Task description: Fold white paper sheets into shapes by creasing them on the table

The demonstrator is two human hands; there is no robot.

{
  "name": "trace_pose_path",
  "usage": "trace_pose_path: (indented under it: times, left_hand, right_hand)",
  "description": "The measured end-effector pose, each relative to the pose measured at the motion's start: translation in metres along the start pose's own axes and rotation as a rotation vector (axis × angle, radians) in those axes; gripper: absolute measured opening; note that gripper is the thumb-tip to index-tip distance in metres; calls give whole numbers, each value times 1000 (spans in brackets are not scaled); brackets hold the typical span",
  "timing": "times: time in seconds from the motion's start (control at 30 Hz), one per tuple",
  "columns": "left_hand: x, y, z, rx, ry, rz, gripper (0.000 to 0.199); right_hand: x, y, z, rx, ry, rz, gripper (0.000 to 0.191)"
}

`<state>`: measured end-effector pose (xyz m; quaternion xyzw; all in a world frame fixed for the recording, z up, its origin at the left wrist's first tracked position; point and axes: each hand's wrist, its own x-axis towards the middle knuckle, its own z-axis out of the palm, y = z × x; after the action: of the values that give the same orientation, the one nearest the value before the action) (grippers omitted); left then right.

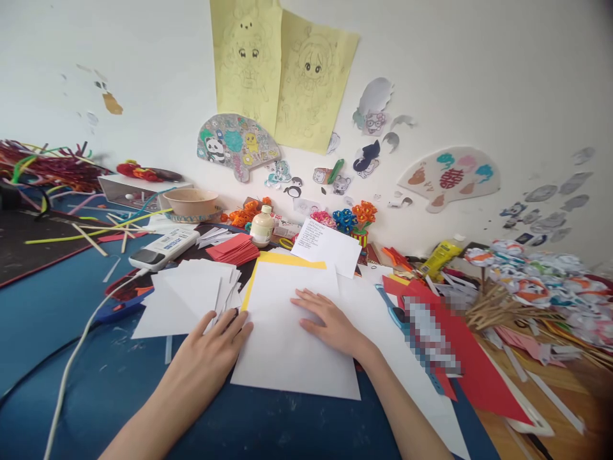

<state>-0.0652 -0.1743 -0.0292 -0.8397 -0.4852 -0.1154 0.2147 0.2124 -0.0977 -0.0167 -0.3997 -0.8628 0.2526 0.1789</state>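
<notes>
A white sheet of paper (287, 358) lies in front of me, with the edge of a yellow sheet (292, 259) showing beneath its top and left side. My right hand (330, 322) rests on the white sheet, palm down, fingers stretched out and thumb apart. At the sheet's left edge is my left hand (218, 342), fingers extended and slightly spread. Its fingertips reach between this sheet and a fanned pile of white paper (182, 294); a small dark spot shows by one finger. Neither hand grips anything I can see.
Red paper strips (233, 249), a glue bottle (262, 227) and a handwritten note (325, 243) stand behind the sheet. To the right lie a blue paper trimmer (395, 313) and red paper (488, 370). A white device (165, 248) with a cable sits left. The wall is behind.
</notes>
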Motion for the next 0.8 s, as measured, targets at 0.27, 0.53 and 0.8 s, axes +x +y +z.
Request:
trace_pose_path:
  times: [0.27, 0.53, 0.8]
  left_hand:
    - [-10, -6, -1, -8, 31, 70, 53]
    - [-20, -4, -23, -186, 67, 54, 31]
    - [-5, 13, -28, -282, 192, 174, 26]
  right_hand:
    - [0, -1, -1, 23, 7, -9, 46]
    - [-1, -2, -2, 34, -1, -14, 47]
    - [-2, 2, -3, 88, 14, -29, 47]
